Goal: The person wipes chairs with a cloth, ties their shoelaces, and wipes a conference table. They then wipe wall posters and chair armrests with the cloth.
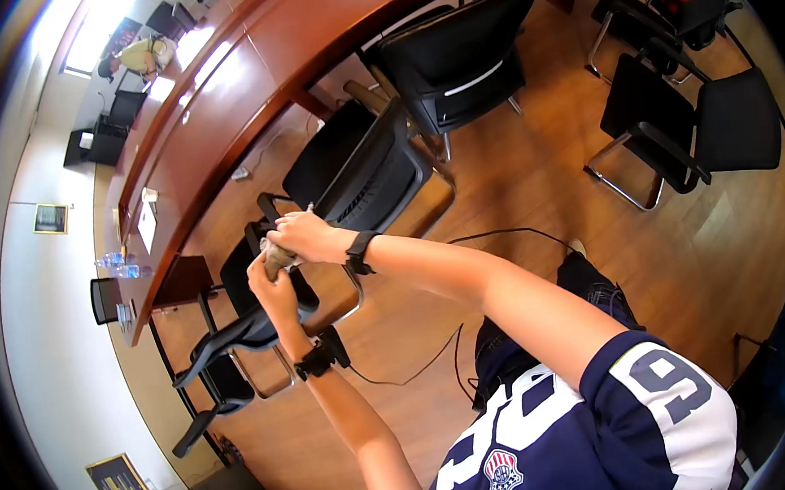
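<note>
Both of my hands are raised in front of me, fingers closed around a small grey-brown bundle [277, 262] with a whitish, wrapped look. Its exact kind is hard to make out, as fingers cover much of it. My left hand [273, 293] grips it from below in the picture, thumb against its side. Over its upper end lies my right hand [306, 234], fingers bent. A dark band [313, 362] is on my left wrist and a black band [358, 252] on my right. Beyond the bundle stand black mesh-backed chairs [375, 188].
A long curved reddish-brown table [265, 69] runs past the chairs, with water bottles [124, 271] and papers [147, 226] on it. A person [143, 58] leans over its far side. Black cables [410, 379] cross the wooden floor [516, 206]. More black chairs [690, 119] stand at the right.
</note>
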`<state>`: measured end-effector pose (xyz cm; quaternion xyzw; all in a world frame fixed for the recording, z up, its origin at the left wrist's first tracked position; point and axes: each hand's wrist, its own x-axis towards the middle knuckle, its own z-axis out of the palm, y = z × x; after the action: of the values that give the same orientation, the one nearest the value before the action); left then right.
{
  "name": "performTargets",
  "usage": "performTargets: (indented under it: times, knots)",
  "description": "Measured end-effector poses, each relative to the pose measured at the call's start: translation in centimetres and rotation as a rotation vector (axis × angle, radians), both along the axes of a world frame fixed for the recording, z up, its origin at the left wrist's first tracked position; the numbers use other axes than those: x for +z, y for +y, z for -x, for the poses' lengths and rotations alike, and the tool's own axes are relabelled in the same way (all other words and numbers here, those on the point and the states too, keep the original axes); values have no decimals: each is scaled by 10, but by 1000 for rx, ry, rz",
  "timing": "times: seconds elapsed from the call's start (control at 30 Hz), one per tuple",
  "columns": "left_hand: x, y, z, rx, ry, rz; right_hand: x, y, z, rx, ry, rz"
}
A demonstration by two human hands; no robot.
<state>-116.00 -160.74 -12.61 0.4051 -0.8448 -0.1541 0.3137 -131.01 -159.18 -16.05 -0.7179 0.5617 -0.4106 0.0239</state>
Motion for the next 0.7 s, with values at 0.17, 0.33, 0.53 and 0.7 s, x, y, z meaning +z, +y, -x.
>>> performTargets:
  times: [0.17, 0.33, 0.53, 0.7]
  knots:
    - [-12, 18, 77, -17, -122, 182, 1, 26, 81, 3, 81, 95]
    - [-21, 54, 184, -117, -249, 302, -13, 55, 189, -88, 146, 129]
    - [-26, 64, 324, -132, -212, 190, -3, 73, 323, -194, 281, 247]
    - [-25, 61, 430, -196, -229, 355, 10, 85, 424, -310, 394, 340]
